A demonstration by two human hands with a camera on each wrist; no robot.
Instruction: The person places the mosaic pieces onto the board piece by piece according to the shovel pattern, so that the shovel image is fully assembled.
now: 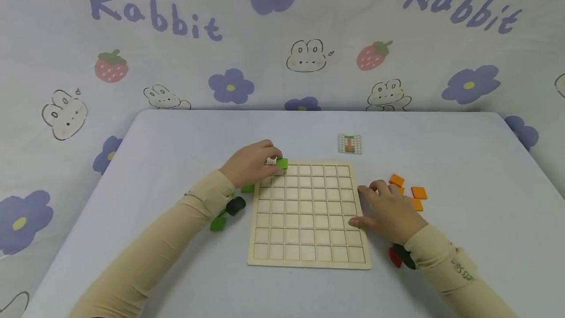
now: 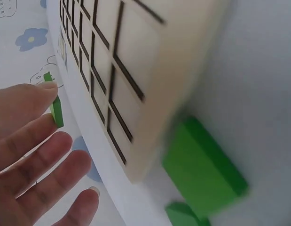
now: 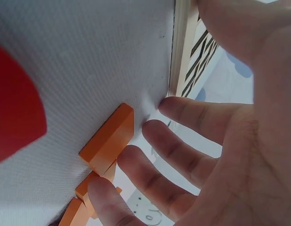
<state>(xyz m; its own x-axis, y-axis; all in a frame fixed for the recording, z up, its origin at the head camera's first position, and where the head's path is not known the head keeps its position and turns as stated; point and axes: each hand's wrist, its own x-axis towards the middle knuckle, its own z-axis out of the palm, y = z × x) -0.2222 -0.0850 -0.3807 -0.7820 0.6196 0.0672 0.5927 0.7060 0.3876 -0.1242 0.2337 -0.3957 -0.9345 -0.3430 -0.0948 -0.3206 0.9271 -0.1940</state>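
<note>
My left hand (image 1: 252,163) pinches a square green tile (image 1: 282,163) between thumb and forefinger, over the far left of a wooden grid board (image 1: 309,263). In the left wrist view that tile (image 2: 58,113) stands on edge in the pinch, the other fingers spread loosely. My right hand (image 1: 393,212) is at the board's right side, its thumb over the border and a fingertip touching the edge. Its fingers are slightly bent and hold nothing. Close to them lie several orange tiles (image 3: 109,136).
More green tiles (image 1: 218,223) lie left of the board, partly behind the left wrist. A red piece (image 1: 395,257) is near the right wrist, partly hidden. Beyond the board lies a small card (image 1: 349,144) with a printed grid and an orange-and-green pattern.
</note>
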